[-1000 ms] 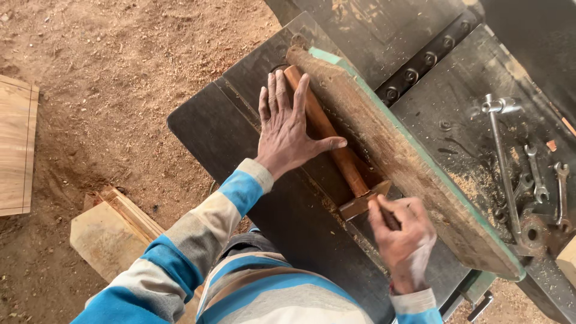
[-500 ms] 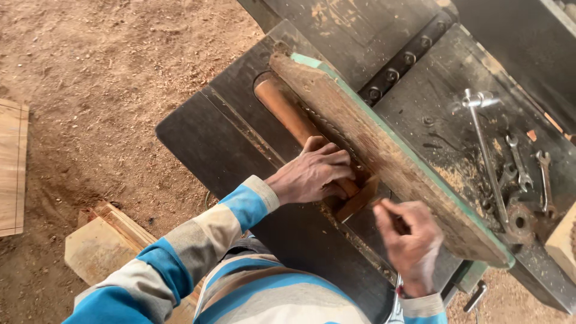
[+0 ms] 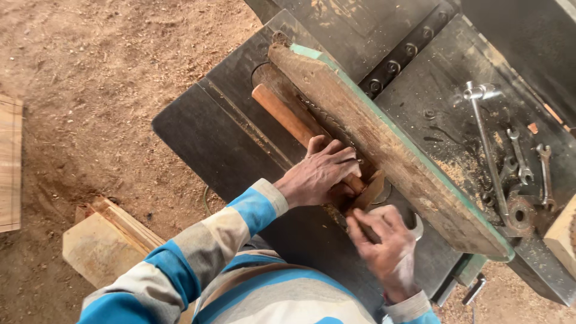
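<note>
A long reddish-brown wooden strip (image 3: 282, 111) lies on the dark metal machine table (image 3: 204, 132), pressed against a worn wooden fence (image 3: 384, 150) with a green edge. My left hand (image 3: 318, 174) is curled over the strip near its close end, gripping it against the fence. My right hand (image 3: 384, 249) holds a small wooden block (image 3: 367, 193) just behind the end of the strip. Part of the strip is hidden under my left hand.
Several wrenches (image 3: 528, 162) and a long metal tool (image 3: 486, 150) lie on the dusty machine top at right. Wooden blocks (image 3: 105, 240) sit on the sawdust-covered ground at lower left, and a plank (image 3: 9, 162) is at the left edge.
My left hand, flat and spread on the strip a second ago, has slid back and closed around it. The right hand stays at the strip's near end with the block.
</note>
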